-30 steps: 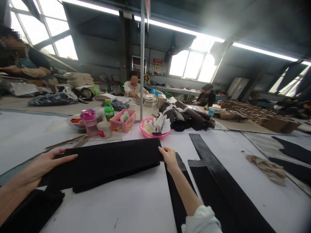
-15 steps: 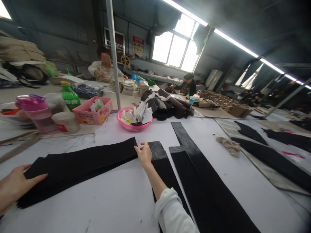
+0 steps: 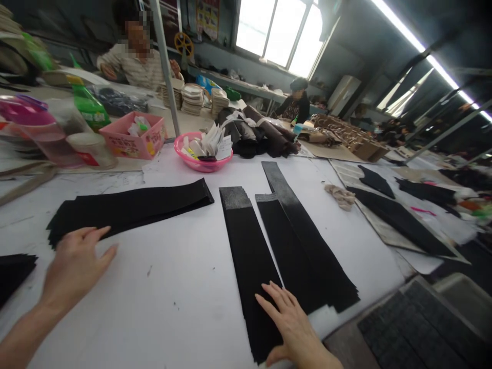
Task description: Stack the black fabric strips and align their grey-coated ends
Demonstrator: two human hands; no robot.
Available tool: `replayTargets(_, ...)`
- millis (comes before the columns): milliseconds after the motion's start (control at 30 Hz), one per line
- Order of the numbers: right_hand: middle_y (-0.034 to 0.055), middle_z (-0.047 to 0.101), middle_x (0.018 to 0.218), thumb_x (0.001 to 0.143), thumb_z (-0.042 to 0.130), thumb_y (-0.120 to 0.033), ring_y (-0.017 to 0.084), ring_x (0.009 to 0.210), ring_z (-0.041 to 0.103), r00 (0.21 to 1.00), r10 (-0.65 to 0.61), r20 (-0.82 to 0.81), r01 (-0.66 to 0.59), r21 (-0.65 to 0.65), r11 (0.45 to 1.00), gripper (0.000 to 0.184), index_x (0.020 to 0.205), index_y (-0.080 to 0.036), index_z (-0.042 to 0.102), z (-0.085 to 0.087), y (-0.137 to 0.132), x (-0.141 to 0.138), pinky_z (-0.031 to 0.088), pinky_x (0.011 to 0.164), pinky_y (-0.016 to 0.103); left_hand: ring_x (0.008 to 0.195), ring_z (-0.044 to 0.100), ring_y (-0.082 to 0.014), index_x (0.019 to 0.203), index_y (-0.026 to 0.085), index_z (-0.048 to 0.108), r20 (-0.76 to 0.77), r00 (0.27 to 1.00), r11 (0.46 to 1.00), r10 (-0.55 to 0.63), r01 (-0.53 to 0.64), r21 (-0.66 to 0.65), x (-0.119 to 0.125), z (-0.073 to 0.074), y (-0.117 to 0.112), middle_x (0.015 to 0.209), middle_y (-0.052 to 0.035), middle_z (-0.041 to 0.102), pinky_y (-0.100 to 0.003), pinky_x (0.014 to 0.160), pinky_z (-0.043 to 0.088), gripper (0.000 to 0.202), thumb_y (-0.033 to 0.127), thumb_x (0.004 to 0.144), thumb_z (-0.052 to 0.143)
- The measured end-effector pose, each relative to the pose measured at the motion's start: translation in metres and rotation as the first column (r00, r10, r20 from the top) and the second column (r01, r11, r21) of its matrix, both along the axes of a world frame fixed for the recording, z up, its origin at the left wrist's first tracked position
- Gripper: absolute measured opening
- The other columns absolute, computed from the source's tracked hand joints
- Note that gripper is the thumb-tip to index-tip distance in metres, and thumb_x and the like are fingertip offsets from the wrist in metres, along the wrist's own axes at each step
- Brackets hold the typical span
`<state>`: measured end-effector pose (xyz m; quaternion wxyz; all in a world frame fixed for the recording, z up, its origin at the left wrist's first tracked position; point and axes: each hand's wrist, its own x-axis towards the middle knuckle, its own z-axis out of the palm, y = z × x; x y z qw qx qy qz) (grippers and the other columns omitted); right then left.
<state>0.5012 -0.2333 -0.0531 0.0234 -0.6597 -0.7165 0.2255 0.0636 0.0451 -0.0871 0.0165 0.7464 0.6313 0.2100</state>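
Observation:
A stack of black cut fabric pieces [image 3: 134, 207] lies crosswise on the left of the white table. At its lower left edge is my left hand [image 3: 79, 264], holding nothing, its fingers apart. My right hand [image 3: 290, 323] is spread over the near end of a long black fabric stack [image 3: 246, 261], whose far end is greyish. Whether the fingertips press on it I cannot tell. To the right lies another, wider black fabric stack [image 3: 307, 246] with uneven far ends. Part of a further black stack [image 3: 15, 274] shows at the left edge.
A pink basin [image 3: 203, 163] of paper slips and a pink box [image 3: 132, 138] stand at the back, near a metal pole [image 3: 166, 66]. A crumpled beige cloth [image 3: 340, 197] lies right. Black pieces lie on boards [image 3: 395, 220] farther right. A co-worker [image 3: 138, 66] sits opposite.
My right hand has left the crosswise stack and come nearer, over the long stack. My left hand has let go of the crosswise stack's left end. The view has shifted.

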Motion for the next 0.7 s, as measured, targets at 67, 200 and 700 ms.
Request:
replayTargets(67, 0.0125, 0.038, 0.147, 0.043, 0.092, -0.043, 0.037, 0.135, 0.033, 1.000, -0.009, 0.026, 0.008, 0.016, 1.000, 0.111, 0.141, -0.028, 0.043, 0.004, -0.011, 0.003, 0.031, 0.110, 0.050, 0.119, 0.045, -0.0269, 0.124, 0.018, 0.049, 0.051, 0.990, 0.991, -0.135, 0.136, -0.012, 0.035, -0.001, -0.036, 0.124, -0.0084, 0.047, -0.043, 0.106, 0.038, 0.046, 0.045, 0.088, 0.041)
replayTargets(200, 0.0103, 0.045, 0.143, 0.054, 0.090, -0.032, 0.031, 0.132, 0.039, 0.998, 0.057, 0.013, -0.058, 0.099, 0.993, 0.091, 0.136, -0.026, 0.049, 0.015, -0.017, 0.007, 0.037, 0.108, 0.043, 0.113, 0.053, -0.0218, 0.120, 0.025, 0.053, 0.225, 0.895, 0.899, -0.384, 0.418, -0.129, 0.093, -0.003, -0.096, 0.125, -0.0051, 0.051, -0.037, 0.099, 0.045, 0.033, 0.038, 0.091, 0.044)
replayTargets(700, 0.0090, 0.063, 0.116, 0.086, 0.051, -0.008, 0.024, 0.116, 0.056, 0.988, 0.046, -0.145, 0.019, 0.418, 0.908, 0.044, 0.127, -0.021, 0.055, -0.003, -0.056, 0.009, 0.044, 0.103, 0.043, 0.119, 0.050, -0.0233, 0.108, 0.023, 0.061, 0.242, 0.730, 0.729, -0.639, 0.676, -0.114, 0.151, -0.007, -0.165, 0.121, -0.0081, 0.055, -0.043, 0.100, 0.046, 0.023, 0.022, 0.092, 0.045)
